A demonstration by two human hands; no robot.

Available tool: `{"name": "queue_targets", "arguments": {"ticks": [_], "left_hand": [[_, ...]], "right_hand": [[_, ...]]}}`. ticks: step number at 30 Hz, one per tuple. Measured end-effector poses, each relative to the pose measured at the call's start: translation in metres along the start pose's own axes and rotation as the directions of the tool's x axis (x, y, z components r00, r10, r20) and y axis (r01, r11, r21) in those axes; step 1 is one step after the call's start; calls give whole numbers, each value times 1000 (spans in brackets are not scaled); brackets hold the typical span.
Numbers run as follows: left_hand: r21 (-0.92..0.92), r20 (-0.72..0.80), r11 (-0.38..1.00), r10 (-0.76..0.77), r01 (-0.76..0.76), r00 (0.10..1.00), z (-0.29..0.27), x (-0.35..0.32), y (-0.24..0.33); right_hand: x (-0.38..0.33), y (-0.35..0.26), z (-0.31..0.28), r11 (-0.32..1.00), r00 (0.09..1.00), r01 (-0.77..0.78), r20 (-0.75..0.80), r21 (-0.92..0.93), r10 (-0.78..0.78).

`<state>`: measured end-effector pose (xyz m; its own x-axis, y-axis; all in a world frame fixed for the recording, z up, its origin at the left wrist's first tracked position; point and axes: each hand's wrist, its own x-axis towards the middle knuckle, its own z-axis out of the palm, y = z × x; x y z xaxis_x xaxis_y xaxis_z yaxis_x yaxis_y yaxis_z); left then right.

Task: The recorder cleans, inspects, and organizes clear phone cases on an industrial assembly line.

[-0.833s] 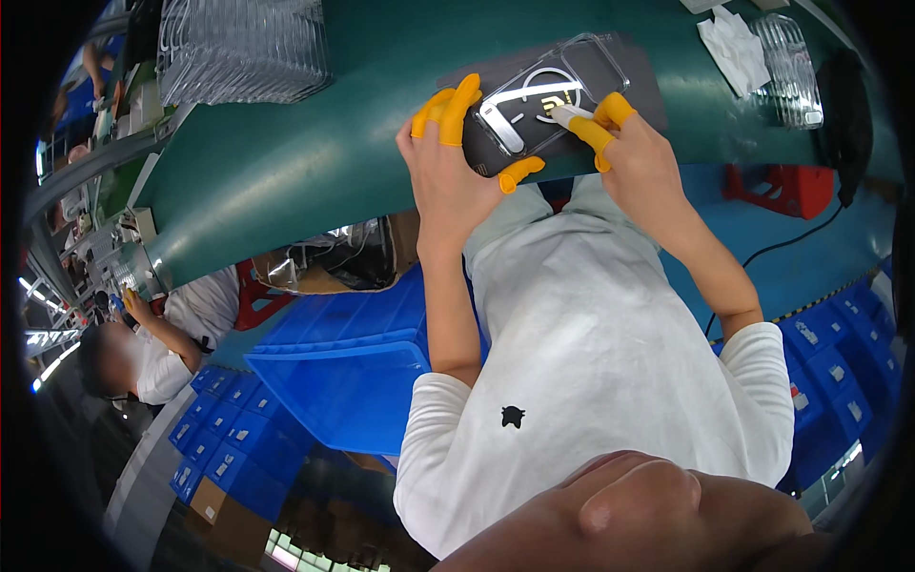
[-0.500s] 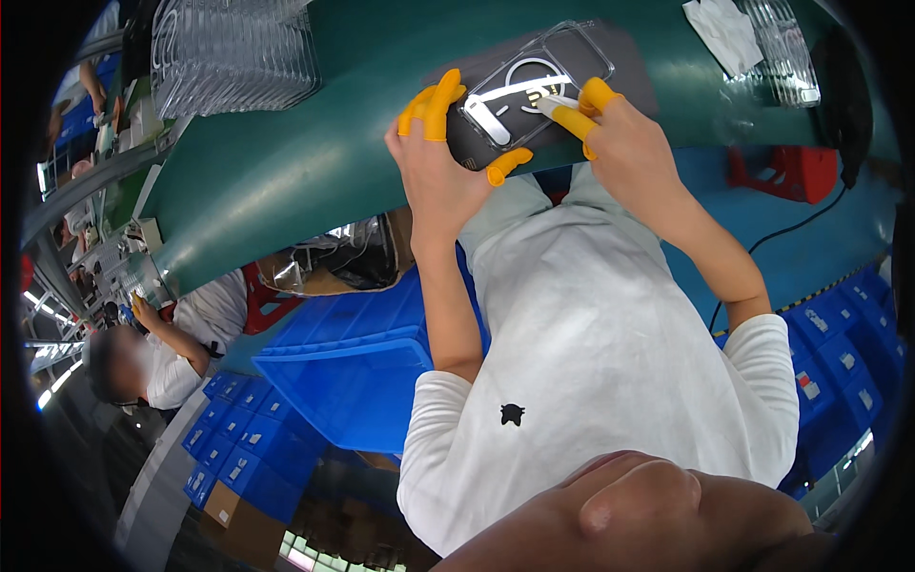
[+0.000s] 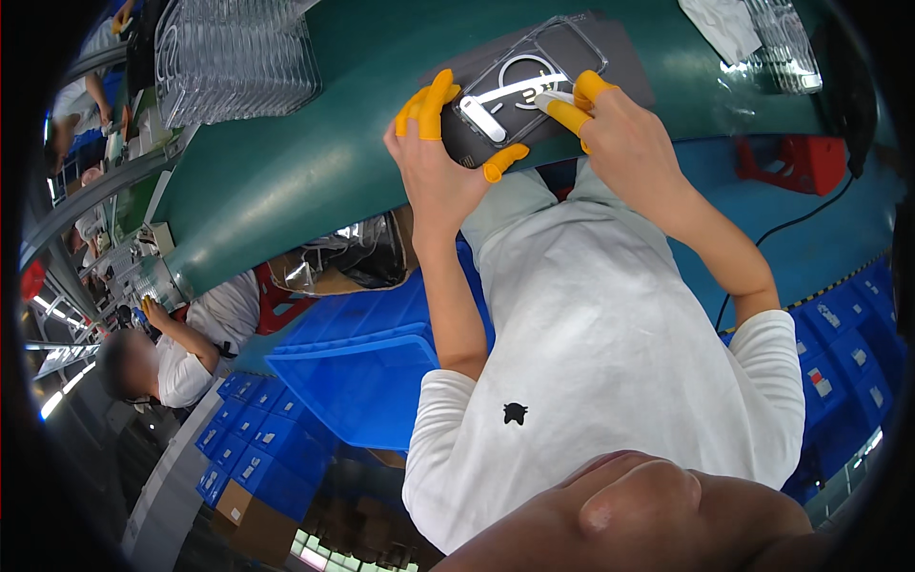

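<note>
- Green table (image 3: 334,167): dark mat (image 3: 624,67) bearing clear case (image 3: 530,81); blue bin (image 3: 353,386) below.
- Left hand (image 3: 434,157): thumb spread from fingers, beside case.
- Right hand (image 3: 624,138): fingers pinching white piece (image 3: 557,97) at case's ring.
- Case sits higher in view than earlier.

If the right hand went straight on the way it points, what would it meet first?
The slim white tool in the right hand would likely meet the clear rectangular plastic phone case; whether they touch now is unclear.
</note>
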<state>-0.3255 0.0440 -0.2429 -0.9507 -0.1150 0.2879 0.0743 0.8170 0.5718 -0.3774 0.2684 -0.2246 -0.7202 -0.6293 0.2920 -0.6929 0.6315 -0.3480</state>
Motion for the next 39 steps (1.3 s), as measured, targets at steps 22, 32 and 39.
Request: {"name": "queue_targets", "arguments": {"ticks": [22,32,39], "left_hand": [[-36,-19,999,24,-25,1000,0,0,5],[-39,-78,999,-2,-1,997,3,-4,1],[-44,-147,999,-30,24,989,5,-4,0]], "right_hand": [[-19,4,-7,990,983,-139,121,11,137],[-18,20,-3,988,988,-154,-2,22,154],[-13,20,2,987,988,-152,-13,52,153]]}}
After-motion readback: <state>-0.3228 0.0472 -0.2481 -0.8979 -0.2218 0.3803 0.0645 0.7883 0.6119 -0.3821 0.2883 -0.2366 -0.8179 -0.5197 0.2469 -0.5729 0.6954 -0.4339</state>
